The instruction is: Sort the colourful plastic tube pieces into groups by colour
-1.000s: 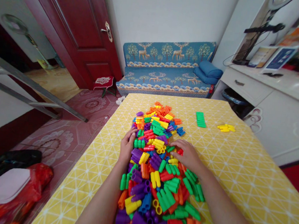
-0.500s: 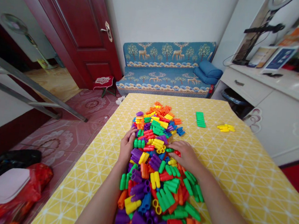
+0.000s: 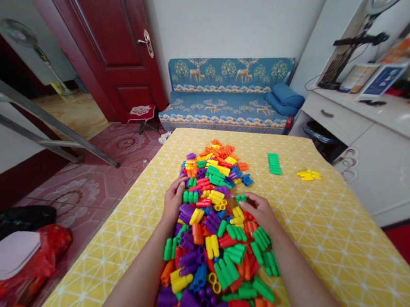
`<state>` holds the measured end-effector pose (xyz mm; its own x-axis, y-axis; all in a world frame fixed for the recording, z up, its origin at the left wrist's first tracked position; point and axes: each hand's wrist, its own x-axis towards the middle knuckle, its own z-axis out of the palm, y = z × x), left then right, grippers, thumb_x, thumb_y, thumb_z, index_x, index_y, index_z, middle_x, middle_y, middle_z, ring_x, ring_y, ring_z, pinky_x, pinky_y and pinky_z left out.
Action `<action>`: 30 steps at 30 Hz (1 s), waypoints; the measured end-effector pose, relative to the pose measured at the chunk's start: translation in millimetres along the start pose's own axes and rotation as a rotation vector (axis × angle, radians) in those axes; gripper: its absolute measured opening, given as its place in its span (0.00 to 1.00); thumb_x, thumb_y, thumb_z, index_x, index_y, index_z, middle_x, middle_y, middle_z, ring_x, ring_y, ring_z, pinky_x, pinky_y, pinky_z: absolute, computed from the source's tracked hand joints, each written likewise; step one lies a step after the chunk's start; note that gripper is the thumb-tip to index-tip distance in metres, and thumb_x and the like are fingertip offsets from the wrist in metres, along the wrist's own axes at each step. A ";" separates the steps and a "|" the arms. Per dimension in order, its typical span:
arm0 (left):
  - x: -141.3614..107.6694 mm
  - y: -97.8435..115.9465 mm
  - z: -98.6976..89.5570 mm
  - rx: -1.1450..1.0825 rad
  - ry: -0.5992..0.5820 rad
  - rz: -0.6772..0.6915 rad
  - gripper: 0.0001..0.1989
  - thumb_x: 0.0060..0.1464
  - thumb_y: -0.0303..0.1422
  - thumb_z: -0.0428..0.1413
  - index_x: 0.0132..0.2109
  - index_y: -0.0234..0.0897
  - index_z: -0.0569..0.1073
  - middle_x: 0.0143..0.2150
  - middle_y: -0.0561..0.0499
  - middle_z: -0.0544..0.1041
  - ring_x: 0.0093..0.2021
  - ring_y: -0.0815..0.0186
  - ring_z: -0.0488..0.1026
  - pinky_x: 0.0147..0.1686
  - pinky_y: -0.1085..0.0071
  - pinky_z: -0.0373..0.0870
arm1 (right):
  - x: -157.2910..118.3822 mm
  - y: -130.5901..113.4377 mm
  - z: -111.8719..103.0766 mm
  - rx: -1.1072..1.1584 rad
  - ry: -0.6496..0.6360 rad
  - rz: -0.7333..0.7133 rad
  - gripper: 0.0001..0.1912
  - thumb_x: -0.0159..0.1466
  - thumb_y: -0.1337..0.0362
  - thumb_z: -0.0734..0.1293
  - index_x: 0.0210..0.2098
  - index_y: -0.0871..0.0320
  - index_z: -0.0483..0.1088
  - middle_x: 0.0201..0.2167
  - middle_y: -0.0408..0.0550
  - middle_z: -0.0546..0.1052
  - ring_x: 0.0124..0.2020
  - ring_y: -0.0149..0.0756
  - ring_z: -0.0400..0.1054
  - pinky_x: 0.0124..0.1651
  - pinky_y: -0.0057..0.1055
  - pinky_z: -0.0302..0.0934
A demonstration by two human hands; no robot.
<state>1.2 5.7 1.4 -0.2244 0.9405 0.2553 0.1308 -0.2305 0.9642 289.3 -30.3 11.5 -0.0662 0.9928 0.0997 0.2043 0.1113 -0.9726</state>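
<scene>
A long pile of plastic bullet-shaped toy building blocks (image 3: 211, 244) in purple, green, red, yellow, orange and blue runs down the table. My left hand (image 3: 174, 199) rests against the pile's left side, fingers stretched forward and holding nothing I can see; a green block (image 3: 190, 197) lies beside it. At the pile's right edge, my right hand (image 3: 261, 212) has a small green block (image 3: 240, 198) at its thumb and fingertips. Below that hand are yellow blocks (image 3: 237, 216) and red ones, partly covered by the palm.
Apart from the pile, a flat green set of blocks (image 3: 274, 163) and a small yellow group (image 3: 308, 175) lie on the yellow patterned tablecloth (image 3: 329, 225). Beyond the table stands a blue sofa (image 3: 227, 109). A white cabinet (image 3: 384, 153) is at the right.
My right hand has drawn back slightly to the right, and the green block at its fingertips has moved right and up with it. Yellow and red blocks beneath show more. My left hand stays put.
</scene>
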 end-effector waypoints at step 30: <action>-0.3 -1.9 -2.5 -0.006 -0.008 0.005 0.18 0.58 0.43 0.54 0.48 0.37 0.79 0.56 0.45 0.76 0.61 0.56 0.68 0.64 0.58 0.59 | -24.6 -35.8 -48.4 0.034 0.053 0.091 0.24 0.55 0.50 0.71 0.47 0.55 0.72 0.37 0.49 0.80 0.32 0.37 0.74 0.35 0.33 0.69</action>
<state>-1.4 5.3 -0.4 -0.2159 0.9413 0.2593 0.1258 -0.2366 0.9634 330.9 -56.6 54.1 0.0031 0.9998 0.0208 0.1736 0.0199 -0.9846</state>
